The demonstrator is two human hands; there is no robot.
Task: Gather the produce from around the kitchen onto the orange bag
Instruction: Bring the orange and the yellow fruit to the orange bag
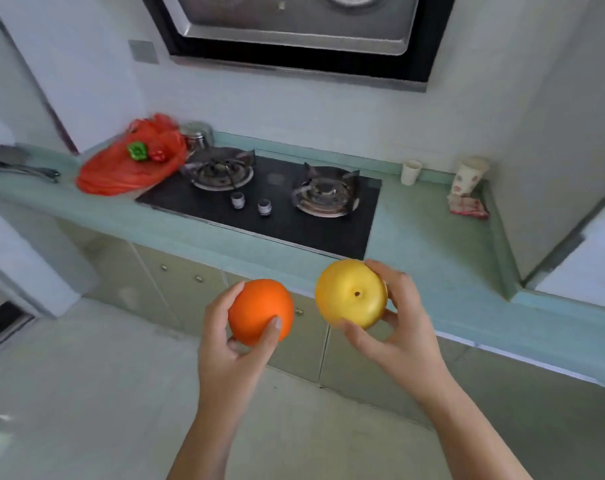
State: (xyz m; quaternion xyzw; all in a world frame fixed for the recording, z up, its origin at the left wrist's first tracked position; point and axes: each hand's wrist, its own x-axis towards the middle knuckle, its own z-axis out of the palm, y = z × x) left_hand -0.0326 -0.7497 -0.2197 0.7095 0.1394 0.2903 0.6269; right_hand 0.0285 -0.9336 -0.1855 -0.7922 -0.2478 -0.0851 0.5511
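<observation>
My left hand (230, 355) grips an orange (257, 308) in front of me, above the floor. My right hand (403, 336) holds a yellow round fruit (349, 292) with a small dark stem dimple, close to the counter's front edge. The orange bag (114, 173) lies spread on the counter at the far left of the stove. A green pepper (137, 151) and a red pepper (158, 154) rest on it.
A two-burner gas stove (266, 199) fills the counter's middle, under a range hood (294, 29). A steel pot (197, 135) stands behind the bag. A white cup (411, 172) and a patterned cup (467, 178) stand at the back right. Cabinet doors (176, 278) are below.
</observation>
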